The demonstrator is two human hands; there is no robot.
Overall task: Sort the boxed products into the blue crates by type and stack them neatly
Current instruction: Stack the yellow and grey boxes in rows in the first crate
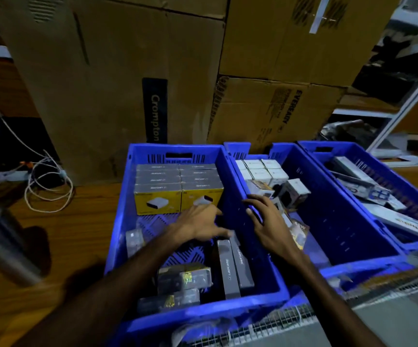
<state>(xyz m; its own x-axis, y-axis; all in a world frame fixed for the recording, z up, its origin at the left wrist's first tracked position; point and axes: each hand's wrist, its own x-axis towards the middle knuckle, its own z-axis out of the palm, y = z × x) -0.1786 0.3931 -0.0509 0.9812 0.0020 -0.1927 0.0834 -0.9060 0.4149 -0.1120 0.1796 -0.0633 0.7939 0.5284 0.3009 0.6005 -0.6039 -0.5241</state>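
Two rows of yellow-fronted boxes (179, 189) with grey tops stand stacked against the far wall of the left crate (121, 221), just beyond the left hand (197, 225). That hand reaches into the crate with its fingers spread and fairly straight, holding nothing; its fingertips lie just short of the right-hand yellow box, and contact cannot be judged. Directly below its thumb side, two long grey boxes (233, 266) lie side by side on the crate floor, while nearer the person a few blurred grey boxes (182, 279) lie loose, and a small pale box (134, 239) sits to the left of the wrist. The right hand (265, 219) hovers over the shared rims of the left and middle crates, fingers loosely extended and apart, gripping nothing. Just beyond its fingertips, in the middle crate (353, 221), small white boxes (260, 170) are packed in a neat block at the far end, with several tumbled white boxes (294, 191) in front of them; an orange-toned packet (299, 234) lies just to the right of the wrist. Farther right, a third crate (403, 176) holds long white boxes (400, 219) lying at angles. Beyond the crates stand large cardboard cartons (117, 78). Well to the left of the left arm, a coiled white cable (50, 189) rests on the wooden floor (82, 221), and a steel flask (5, 246) lies nearby.
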